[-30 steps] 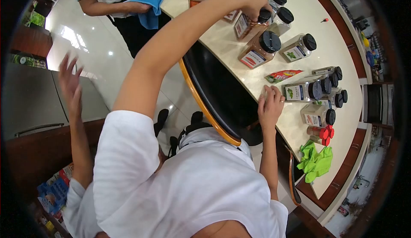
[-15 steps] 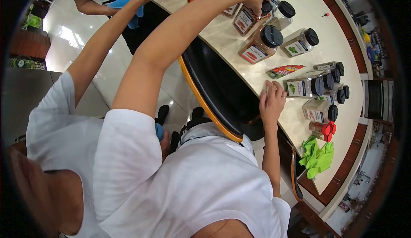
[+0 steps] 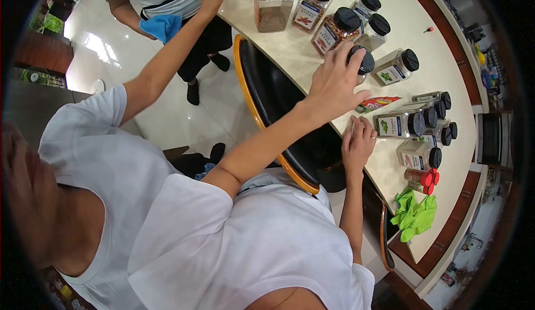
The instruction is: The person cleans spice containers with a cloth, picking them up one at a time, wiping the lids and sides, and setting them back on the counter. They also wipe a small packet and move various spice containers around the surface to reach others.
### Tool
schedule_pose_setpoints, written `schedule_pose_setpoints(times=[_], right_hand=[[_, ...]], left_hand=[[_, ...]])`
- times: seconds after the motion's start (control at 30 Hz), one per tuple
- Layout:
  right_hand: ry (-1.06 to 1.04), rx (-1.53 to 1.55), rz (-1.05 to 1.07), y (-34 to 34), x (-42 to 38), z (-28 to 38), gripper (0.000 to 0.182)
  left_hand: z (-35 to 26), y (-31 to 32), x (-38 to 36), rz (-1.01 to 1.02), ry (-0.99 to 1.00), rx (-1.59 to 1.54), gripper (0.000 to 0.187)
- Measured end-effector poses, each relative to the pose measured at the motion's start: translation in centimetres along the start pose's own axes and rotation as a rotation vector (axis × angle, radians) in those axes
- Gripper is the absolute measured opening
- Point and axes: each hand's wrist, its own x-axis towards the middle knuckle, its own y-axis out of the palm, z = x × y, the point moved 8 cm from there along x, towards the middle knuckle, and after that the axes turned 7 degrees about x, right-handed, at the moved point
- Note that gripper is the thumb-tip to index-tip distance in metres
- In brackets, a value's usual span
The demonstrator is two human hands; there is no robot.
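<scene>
My left hand (image 3: 333, 84) reaches over the paprika jar (image 3: 361, 63). Its fingers are beside the black lid, its thumb stands apart, and most of the jar is hidden behind it. Just beyond stands a jar of red chili flakes (image 3: 334, 31) with a black lid. My right hand (image 3: 359, 145), with a ring on one finger, lies open on the table edge. Close to it are a red and green packet (image 3: 378, 104) and a parsley jar (image 3: 398, 125) lying on its side.
More spice jars lie at the right, with red-capped bottles (image 3: 421, 179) and a green cloth (image 3: 415, 214). Another jar (image 3: 273, 9) has another person's fingers at its lid. One co-worker stands at my left; another holds a blue cloth (image 3: 161, 27). A black chair (image 3: 278, 104) fills the table's front.
My left hand has let go of the chili flakes jar and moved toward me to the paprika jar. My right hand stays at the edge. The view has shifted slightly.
</scene>
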Motion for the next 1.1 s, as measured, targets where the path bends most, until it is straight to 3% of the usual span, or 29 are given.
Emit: schedule_pose_setpoints(times=[0.13, 0.4, 0.57, 0.63, 0.77, 0.83, 0.93, 1.1], right_hand=[[0.009, 0.007, -0.009, -0.1, -0.1, -0.2, 0.033], [0.002, 0.019, -0.031, -0.3, -0.1, -0.1, 0.033], [0.011, 0.039, -0.019, -0.4, -0.1, -0.1, 0.032], [0.008, 0.025, -0.024, -0.4, -0.1, -0.1, 0.033], [0.002, 0.027, -0.037, -0.4, -0.1, -0.1, 0.031], [0.004, 0.031, -0.035, -0.5, -0.1, -0.1, 0.031], [0.000, 0.007, -0.039, -0.6, -0.1, 0.1, 0.030], [0.005, 0.041, -0.046, -0.6, -0.4, -0.2, 0.029]], left_hand=[[0.1, 0.2, -0.3, -0.117, -0.009, -0.018, 0.078], [2.0, 0.8, -0.4, 0.022, -0.099, -0.123, 0.085], [9.9, -0.5, -1.0, 0.466, -0.353, -0.122, 0.056], [11.9, -2.0, -1.1, 0.380, -0.306, 0.170, 0.044], [12.3, -2.2, -1.7, 0.379, -0.357, 0.193, 0.042], [10.2, -0.4, -1.2, 0.531, -0.198, 0.036, 0.054], [8.5, 2.4, 0.2, 0.471, -0.065, -0.177, 0.069], [6.2, 3.5, 1.6, 0.371, 0.016, -0.056, 0.093]])
